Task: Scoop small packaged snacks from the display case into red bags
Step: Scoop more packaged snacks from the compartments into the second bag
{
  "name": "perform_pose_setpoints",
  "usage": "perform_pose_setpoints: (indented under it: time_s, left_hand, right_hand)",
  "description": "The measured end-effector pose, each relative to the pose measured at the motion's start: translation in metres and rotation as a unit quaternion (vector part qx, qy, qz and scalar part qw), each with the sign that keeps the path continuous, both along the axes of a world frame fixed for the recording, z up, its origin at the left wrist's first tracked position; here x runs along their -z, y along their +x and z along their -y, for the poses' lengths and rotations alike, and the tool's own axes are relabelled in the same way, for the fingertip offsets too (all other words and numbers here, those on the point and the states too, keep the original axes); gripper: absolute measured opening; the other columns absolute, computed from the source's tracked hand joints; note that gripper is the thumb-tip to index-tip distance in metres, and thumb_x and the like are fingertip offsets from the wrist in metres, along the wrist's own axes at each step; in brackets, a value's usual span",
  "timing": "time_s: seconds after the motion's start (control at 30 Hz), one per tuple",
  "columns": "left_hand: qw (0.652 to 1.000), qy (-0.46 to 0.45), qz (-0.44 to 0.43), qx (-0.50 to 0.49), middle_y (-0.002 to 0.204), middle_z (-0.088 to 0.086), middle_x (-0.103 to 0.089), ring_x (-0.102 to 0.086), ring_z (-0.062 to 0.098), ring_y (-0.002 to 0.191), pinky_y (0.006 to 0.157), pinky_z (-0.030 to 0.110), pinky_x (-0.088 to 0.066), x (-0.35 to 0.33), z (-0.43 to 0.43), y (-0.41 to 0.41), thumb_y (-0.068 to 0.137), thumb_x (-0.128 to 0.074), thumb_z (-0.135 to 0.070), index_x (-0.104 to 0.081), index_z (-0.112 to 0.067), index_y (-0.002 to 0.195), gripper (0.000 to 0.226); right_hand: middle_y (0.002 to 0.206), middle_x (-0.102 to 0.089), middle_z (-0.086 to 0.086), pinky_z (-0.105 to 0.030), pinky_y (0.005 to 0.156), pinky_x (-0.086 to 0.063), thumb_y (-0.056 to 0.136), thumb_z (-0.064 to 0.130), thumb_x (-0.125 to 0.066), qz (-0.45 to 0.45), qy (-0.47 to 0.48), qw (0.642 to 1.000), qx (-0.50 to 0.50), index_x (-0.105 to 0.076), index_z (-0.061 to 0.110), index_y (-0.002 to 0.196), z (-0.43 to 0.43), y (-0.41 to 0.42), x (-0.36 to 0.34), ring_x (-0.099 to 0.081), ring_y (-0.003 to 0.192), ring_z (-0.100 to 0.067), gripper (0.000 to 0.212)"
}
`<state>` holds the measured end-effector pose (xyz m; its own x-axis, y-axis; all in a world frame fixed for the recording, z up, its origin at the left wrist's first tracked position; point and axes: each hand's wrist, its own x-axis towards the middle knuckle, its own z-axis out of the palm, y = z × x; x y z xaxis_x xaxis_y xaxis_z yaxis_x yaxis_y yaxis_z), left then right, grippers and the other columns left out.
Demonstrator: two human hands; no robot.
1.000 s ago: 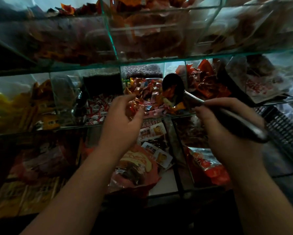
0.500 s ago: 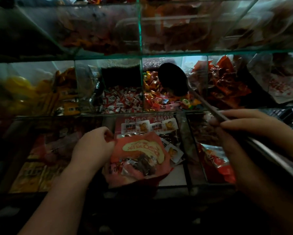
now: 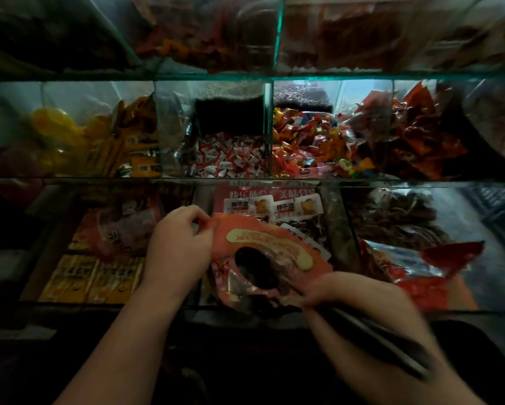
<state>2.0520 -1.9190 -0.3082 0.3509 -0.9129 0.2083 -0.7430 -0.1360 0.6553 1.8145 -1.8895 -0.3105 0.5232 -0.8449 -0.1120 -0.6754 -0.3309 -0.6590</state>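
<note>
The right hand (image 3: 347, 296) grips the scoop (image 3: 255, 268), now moved into the red bag (image 3: 236, 228) the left hand (image 3: 178, 247) pinches, maybe pouring.

The scoop (image 3: 257, 271) has come down from the far candies (image 3: 309, 141), and its dark bowl is now at the red bag (image 3: 274, 244). The right hand (image 3: 347, 296) moved nearer with it. The left hand (image 3: 181, 249) left the candies and now pinches the bag's left edge.
</note>
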Motion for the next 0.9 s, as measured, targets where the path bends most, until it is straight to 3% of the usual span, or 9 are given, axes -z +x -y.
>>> perform_pose_setpoints:
  time_s: [0.03,0.07,0.1,0.2,0.3,0.53,0.67,0.8,0.9]
  left_hand:
    - [1.0,-0.001,-0.015,0.0,0.068,-0.009,-0.059,-0.056,0.005,0.064,0.05,0.026,-0.036,-0.001,-0.002,-0.001,0.094,-0.067,-0.03,-0.06,-0.028,0.069,0.026]
    - [1.0,0.0,-0.031,0.0,0.063,-0.006,-0.059,-0.057,0.007,0.06,0.047,0.028,-0.038,-0.002,-0.004,-0.002,0.094,-0.067,-0.03,-0.06,-0.027,0.068,0.027]
    - [0.999,0.0,-0.045,-0.001,0.059,-0.004,-0.059,-0.057,0.01,0.054,0.043,0.03,-0.039,-0.003,-0.006,-0.003,0.094,-0.067,-0.029,-0.06,-0.027,0.067,0.028]
    - [0.998,-0.008,-0.064,-0.005,0.055,-0.006,-0.059,-0.05,0.012,0.041,0.034,0.021,-0.03,-0.004,-0.012,-0.003,0.093,-0.068,-0.027,-0.058,-0.025,0.065,0.03]
    - [0.997,-0.018,-0.073,-0.011,0.056,-0.01,-0.058,-0.051,0.008,0.042,0.037,0.016,-0.032,-0.003,-0.016,0.001,0.093,-0.069,-0.026,-0.058,-0.025,0.064,0.031]
    - [0.995,-0.024,-0.094,-0.013,0.055,-0.004,-0.053,-0.05,0.008,0.047,0.042,0.016,-0.034,0.011,-0.024,0.0,0.092,-0.07,-0.022,-0.057,-0.027,0.066,0.03]
    - [0.996,-0.029,-0.08,-0.008,0.057,-0.005,-0.05,-0.048,0.008,0.048,0.041,0.015,-0.033,0.012,-0.026,-0.005,0.091,-0.073,-0.021,-0.055,-0.024,0.062,0.034]
    - [0.996,-0.042,-0.073,-0.006,0.058,-0.007,-0.051,-0.05,0.006,0.05,0.042,0.013,-0.033,0.01,-0.026,-0.009,0.091,-0.073,-0.024,-0.055,-0.025,0.061,0.035]
    - [0.996,-0.034,-0.077,-0.013,0.06,-0.005,-0.054,-0.049,0.008,0.05,0.042,0.014,-0.031,0.013,-0.027,-0.006,0.092,-0.073,-0.022,-0.056,-0.024,0.062,0.034]
  right_hand:
    - [0.109,-0.071,0.019,-0.012,0.088,-0.05,0.085,0.031,-0.072,0.047,-0.091,0.994,0.047,-0.069,0.039,0.103,-0.004,0.01,0.0,-0.066,0.105,0.002,0.02]
    - [0.091,-0.072,0.02,-0.011,0.076,-0.053,0.08,0.028,-0.074,0.129,-0.12,0.977,0.121,-0.071,0.035,0.089,-0.006,0.019,0.004,-0.068,0.087,0.006,0.012]
    - [0.081,-0.071,0.018,-0.012,0.069,-0.052,0.078,0.025,-0.074,0.141,-0.139,0.963,0.182,-0.07,0.03,0.083,-0.007,0.026,0.013,-0.068,0.077,0.005,0.008]
    - [0.072,-0.069,0.012,-0.009,0.061,-0.048,0.08,0.019,-0.07,0.163,-0.087,0.947,0.263,-0.07,0.023,0.075,0.012,0.052,0.028,-0.064,0.07,0.002,0.006]
    - [0.063,-0.063,0.01,-0.006,0.05,-0.04,0.084,0.021,-0.064,0.144,-0.027,0.943,0.298,-0.063,0.021,0.064,0.03,0.062,0.046,-0.06,0.067,0.003,0.02]
    - [0.06,-0.061,0.02,-0.005,0.047,-0.037,0.086,0.028,-0.06,0.094,0.012,0.956,0.279,-0.058,0.035,0.056,0.027,0.054,0.048,-0.058,0.059,0.005,0.031]
    - [0.073,-0.068,0.016,-0.012,0.055,-0.048,0.081,0.027,-0.065,0.174,-0.025,0.933,0.313,-0.066,0.025,0.069,0.012,0.053,0.038,-0.063,0.069,0.003,0.012]
    - [0.067,-0.068,0.003,-0.032,0.057,-0.053,0.079,0.032,-0.06,0.164,0.029,0.938,0.304,-0.067,0.015,0.071,0.006,0.059,0.028,-0.063,0.063,-0.008,0.02]
    - [0.071,-0.069,0.009,-0.027,0.053,-0.053,0.082,0.034,-0.058,0.164,0.044,0.94,0.298,-0.068,0.02,0.074,0.002,0.055,0.032,-0.065,0.064,-0.006,0.018]
